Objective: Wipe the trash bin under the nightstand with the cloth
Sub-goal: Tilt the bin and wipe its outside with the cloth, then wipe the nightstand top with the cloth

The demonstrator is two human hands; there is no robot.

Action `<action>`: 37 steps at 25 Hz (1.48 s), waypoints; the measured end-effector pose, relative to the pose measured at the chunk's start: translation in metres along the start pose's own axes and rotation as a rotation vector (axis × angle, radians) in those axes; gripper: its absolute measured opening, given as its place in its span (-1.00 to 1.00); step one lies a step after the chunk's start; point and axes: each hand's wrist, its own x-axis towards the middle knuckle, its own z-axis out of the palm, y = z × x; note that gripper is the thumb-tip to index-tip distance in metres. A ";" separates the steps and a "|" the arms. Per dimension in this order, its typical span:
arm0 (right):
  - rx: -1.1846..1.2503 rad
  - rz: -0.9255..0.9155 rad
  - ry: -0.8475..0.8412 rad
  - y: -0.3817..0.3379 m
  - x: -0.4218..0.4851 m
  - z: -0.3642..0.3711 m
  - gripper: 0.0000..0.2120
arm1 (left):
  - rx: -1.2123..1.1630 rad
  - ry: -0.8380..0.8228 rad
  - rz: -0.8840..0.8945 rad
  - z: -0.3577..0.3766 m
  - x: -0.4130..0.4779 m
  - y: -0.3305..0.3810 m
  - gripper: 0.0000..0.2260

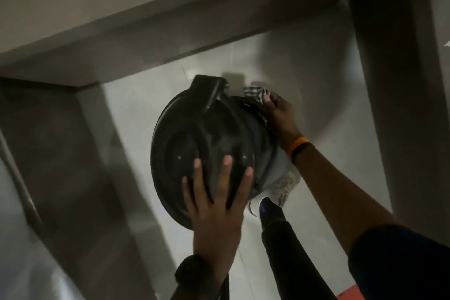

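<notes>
A round black trash bin point(192, 134) with a lid and a hinge tab stands on the pale tiled floor, seen from above. My left hand point(216, 200) lies flat on the near side of its lid, fingers spread. My right hand point(280, 114) presses a black-and-white checked cloth point(257, 94) against the bin's far right side. Most of the cloth is hidden under that hand and behind the bin.
The nightstand's grey top edge point(170, 24) spans the view above the bin, with its leg point(389, 80) at the right. A dark wall base point(48, 129) runs along the left. My white shoe point(275, 192) rests on the floor right beside the bin.
</notes>
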 end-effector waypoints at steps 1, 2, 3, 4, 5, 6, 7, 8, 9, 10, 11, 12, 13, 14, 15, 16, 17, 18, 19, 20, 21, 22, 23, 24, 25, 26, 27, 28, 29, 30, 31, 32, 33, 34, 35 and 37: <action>-0.006 -0.047 -0.027 -0.015 -0.002 -0.004 -0.67 | -0.008 0.019 0.087 0.002 0.003 0.009 -0.29; 0.009 -0.088 -0.070 -0.031 -0.001 -0.008 -0.65 | -0.028 0.022 0.158 0.002 0.006 0.018 -0.34; -0.013 -0.166 -0.114 -0.043 0.000 -0.013 -0.64 | -0.051 0.016 0.204 0.001 0.012 0.026 -0.34; -0.004 -0.177 -0.154 -0.057 0.000 -0.016 -0.64 | -0.078 0.003 0.222 -0.001 0.018 0.034 -0.32; 0.026 -0.141 -0.199 -0.068 0.002 -0.020 -0.66 | -0.112 -0.018 0.221 -0.002 0.024 0.038 -0.28; 0.033 -0.115 -0.235 -0.076 0.004 -0.025 -0.71 | -0.144 -0.039 0.218 -0.001 0.030 0.040 -0.26; 0.005 -0.086 -0.269 -0.082 0.007 -0.029 -0.73 | -0.160 -0.053 0.217 -0.001 0.034 0.040 -0.25; -0.029 -0.077 -0.276 -0.087 0.010 -0.032 -0.73 | -0.149 -0.060 0.211 0.000 0.037 0.038 -0.24; -0.048 -0.088 -0.252 -0.089 0.014 -0.036 -0.74 | -0.126 -0.064 0.196 0.001 0.039 0.035 -0.21; -0.048 -0.100 -0.184 -0.093 0.016 -0.039 -0.76 | -0.109 -0.064 0.163 0.003 0.040 0.035 -0.19; -0.050 -0.135 -0.098 -0.095 0.017 -0.045 -0.78 | -0.103 -0.054 0.108 0.006 0.041 0.038 -0.19; -0.070 -0.181 -0.017 -0.099 0.017 -0.051 -0.78 | -0.112 -0.037 0.034 0.010 0.043 0.044 -0.20; -0.097 -0.226 0.054 -0.102 0.015 -0.057 -0.76 | -0.130 -0.015 -0.048 0.014 0.046 0.054 -0.22; -0.137 -0.280 0.109 -0.108 0.013 -0.064 -0.74 | -0.146 0.007 -0.121 0.016 0.053 0.067 -0.24; -0.166 -0.341 0.138 -0.114 0.009 -0.070 -0.74 | -0.158 0.019 -0.171 0.018 0.064 0.080 -0.24; -0.192 -0.399 0.148 -0.121 0.004 -0.075 -0.74 | -0.166 0.013 -0.192 0.019 0.075 0.091 -0.22; -0.207 -0.454 0.142 -0.128 -0.002 -0.077 -0.75 | -0.168 0.002 -0.185 0.021 0.086 0.100 -0.20; -0.219 -0.493 0.112 -0.134 -0.009 -0.078 -0.76 | -0.171 -0.012 -0.161 0.022 0.094 0.106 -0.19; -0.251 -0.515 0.091 -0.137 -0.015 -0.077 -0.76 | -0.173 -0.019 -0.122 0.024 0.100 0.109 -0.19; -0.292 -0.523 0.073 -0.140 -0.021 -0.075 -0.76 | -0.169 -0.028 -0.083 0.026 0.103 0.109 -0.19; -0.335 -0.515 0.055 -0.140 -0.029 -0.073 -0.75 | -0.153 -0.033 -0.051 0.028 0.104 0.106 -0.19; -0.371 -0.492 0.041 -0.138 -0.035 -0.070 -0.73 | -0.141 -0.040 -0.030 0.030 0.103 0.103 -0.17; -0.386 -0.483 0.030 -0.141 -0.042 -0.069 -0.72 | -0.137 -0.032 -0.016 0.032 0.103 0.100 -0.15; -0.375 -0.486 0.021 -0.145 -0.048 -0.067 -0.71 | -0.141 -0.040 -0.003 0.033 0.103 0.096 -0.13; -0.345 -0.507 0.021 -0.151 -0.054 -0.064 -0.71 | -0.135 -0.052 0.008 0.032 0.103 0.093 -0.11; -0.307 -0.552 0.029 -0.161 -0.059 -0.060 -0.73 | -0.125 -0.068 0.009 0.030 0.105 0.087 -0.10; -0.266 -0.611 0.048 -0.174 -0.063 -0.055 -0.74 | -0.108 -0.055 -0.009 0.025 0.108 0.078 -0.11; -0.229 -0.683 0.080 -0.189 -0.065 -0.050 -0.74 | -0.106 -0.035 -0.054 0.017 0.116 0.065 -0.13; -0.200 -0.774 0.135 -0.205 -0.063 -0.045 -0.74 | -0.103 0.010 -0.102 0.005 0.131 0.049 -0.17; -0.203 -0.889 0.205 -0.222 -0.059 -0.041 -0.74 | -0.094 0.063 -0.140 -0.011 0.151 0.030 -0.21; -0.227 -1.016 0.278 -0.239 -0.050 -0.035 -0.73 | -0.074 0.138 -0.163 -0.029 0.176 0.011 -0.26; -0.287 -1.135 0.343 -0.253 -0.039 -0.029 -0.73 | -0.058 0.217 -0.175 -0.047 0.204 -0.010 -0.31; -0.402 -1.215 0.400 -0.264 -0.024 -0.022 -0.71 | -0.048 0.288 -0.179 -0.064 0.233 -0.029 -0.35; -0.569 -1.211 0.420 -0.272 -0.008 -0.016 -0.68 | -0.038 0.318 -0.187 -0.079 0.262 -0.046 -0.38; -0.788 -1.122 0.413 -0.276 0.007 -0.009 -0.61 | -0.037 0.331 -0.181 -0.092 0.287 -0.060 -0.39; -1.160 -0.866 0.297 -0.272 0.034 0.000 -0.47 | -0.051 0.194 -0.186 -0.107 0.323 -0.079 -0.38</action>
